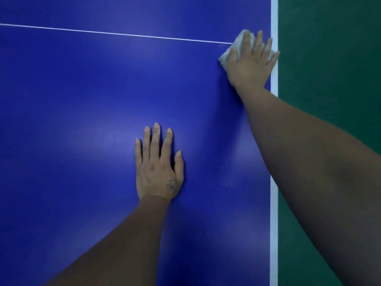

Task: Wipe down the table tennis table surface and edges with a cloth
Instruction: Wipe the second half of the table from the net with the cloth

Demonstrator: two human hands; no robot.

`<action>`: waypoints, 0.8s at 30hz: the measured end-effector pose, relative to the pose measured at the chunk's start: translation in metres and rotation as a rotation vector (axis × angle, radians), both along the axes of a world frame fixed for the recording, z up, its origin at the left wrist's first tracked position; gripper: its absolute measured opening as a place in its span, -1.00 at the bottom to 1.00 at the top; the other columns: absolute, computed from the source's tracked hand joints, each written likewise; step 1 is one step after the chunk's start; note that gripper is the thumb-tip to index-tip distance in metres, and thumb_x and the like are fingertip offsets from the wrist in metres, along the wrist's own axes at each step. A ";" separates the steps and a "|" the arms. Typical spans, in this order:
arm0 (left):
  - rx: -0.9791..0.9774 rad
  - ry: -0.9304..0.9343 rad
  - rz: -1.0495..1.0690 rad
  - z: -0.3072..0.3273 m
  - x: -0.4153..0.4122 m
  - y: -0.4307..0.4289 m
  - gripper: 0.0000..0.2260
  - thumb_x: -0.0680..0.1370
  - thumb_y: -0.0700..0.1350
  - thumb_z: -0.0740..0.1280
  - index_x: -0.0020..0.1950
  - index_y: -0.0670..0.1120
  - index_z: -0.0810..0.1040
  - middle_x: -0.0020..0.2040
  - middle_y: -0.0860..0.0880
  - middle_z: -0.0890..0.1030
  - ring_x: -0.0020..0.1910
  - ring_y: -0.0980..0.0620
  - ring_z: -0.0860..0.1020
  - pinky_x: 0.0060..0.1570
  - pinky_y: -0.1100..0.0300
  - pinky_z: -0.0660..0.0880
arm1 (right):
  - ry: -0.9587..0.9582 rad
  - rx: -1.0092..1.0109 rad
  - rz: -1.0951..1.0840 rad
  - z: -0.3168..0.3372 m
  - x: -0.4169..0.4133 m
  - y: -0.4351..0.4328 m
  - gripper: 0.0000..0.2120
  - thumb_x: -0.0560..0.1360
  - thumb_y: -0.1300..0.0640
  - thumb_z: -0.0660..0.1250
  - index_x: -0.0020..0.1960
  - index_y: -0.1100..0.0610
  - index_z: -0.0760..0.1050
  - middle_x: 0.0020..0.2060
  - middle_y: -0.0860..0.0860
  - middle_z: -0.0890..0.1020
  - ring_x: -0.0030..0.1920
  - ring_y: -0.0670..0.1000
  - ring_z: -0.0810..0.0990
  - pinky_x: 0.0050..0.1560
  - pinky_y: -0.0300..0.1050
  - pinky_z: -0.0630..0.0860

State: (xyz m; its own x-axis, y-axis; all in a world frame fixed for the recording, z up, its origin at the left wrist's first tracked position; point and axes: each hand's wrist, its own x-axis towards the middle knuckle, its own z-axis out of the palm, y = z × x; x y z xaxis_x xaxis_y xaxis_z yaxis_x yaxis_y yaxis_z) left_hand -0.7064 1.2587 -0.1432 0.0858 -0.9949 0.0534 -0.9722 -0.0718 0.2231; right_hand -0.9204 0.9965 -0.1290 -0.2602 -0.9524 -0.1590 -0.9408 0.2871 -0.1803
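The blue table tennis table (82, 100) fills most of the view, with a thin white centre line (123, 34) across it and a white border stripe (274, 203) along its right edge. My right hand (250, 65) presses flat, fingers spread, on a pale crumpled cloth (224, 57) at the far right, where the thin line meets the border. The cloth shows around my fingers and thumb; most of it is under the hand. My left hand (158, 166) rests flat on the bare blue surface near the middle, fingers straight, holding nothing.
A green floor (329, 58) lies beyond the table's right edge. Both forearms reach in from the bottom, the right one crossing over the white border stripe.
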 end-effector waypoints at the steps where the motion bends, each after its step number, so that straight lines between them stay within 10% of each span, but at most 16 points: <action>1: 0.000 -0.003 -0.003 0.000 0.000 0.000 -0.45 0.74 0.10 0.15 0.71 -0.07 0.31 0.74 -0.13 0.18 0.75 -0.16 0.05 0.69 -0.25 0.04 | -0.011 -0.002 0.051 0.001 0.005 -0.005 -0.36 0.73 -0.20 -0.13 0.78 -0.08 -0.06 0.77 0.06 -0.05 0.75 0.20 -0.16 0.69 0.34 -0.25; 12: -0.021 0.053 0.028 -0.003 -0.002 0.001 -0.43 0.75 0.05 0.08 0.71 -0.21 0.23 0.73 -0.15 0.21 0.75 -0.14 0.09 0.70 -0.23 0.04 | 0.054 -0.107 0.833 -0.012 0.056 0.124 -0.41 0.76 -0.16 -0.03 0.77 -0.07 0.07 0.76 0.04 0.09 0.74 0.22 0.04 0.69 0.36 -0.06; 24: 0.013 -0.019 -0.027 0.003 0.001 0.006 -0.45 0.72 -0.03 0.04 0.72 -0.10 0.23 0.75 -0.16 0.14 0.75 -0.18 0.04 0.70 -0.21 -0.02 | -0.038 -0.131 0.532 -0.023 0.009 0.407 -0.39 0.76 -0.14 0.13 0.76 -0.03 0.12 0.75 0.01 0.10 0.75 0.19 0.05 0.67 0.42 0.05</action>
State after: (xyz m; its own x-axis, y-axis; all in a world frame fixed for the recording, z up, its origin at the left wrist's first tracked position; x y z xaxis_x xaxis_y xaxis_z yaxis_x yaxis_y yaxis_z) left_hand -0.7057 1.2651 -0.1400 0.0582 -0.9974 0.0417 -0.9779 -0.0485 0.2035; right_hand -0.9117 1.4036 -0.1517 0.2663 -0.9634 -0.0300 -0.9421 -0.2536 -0.2193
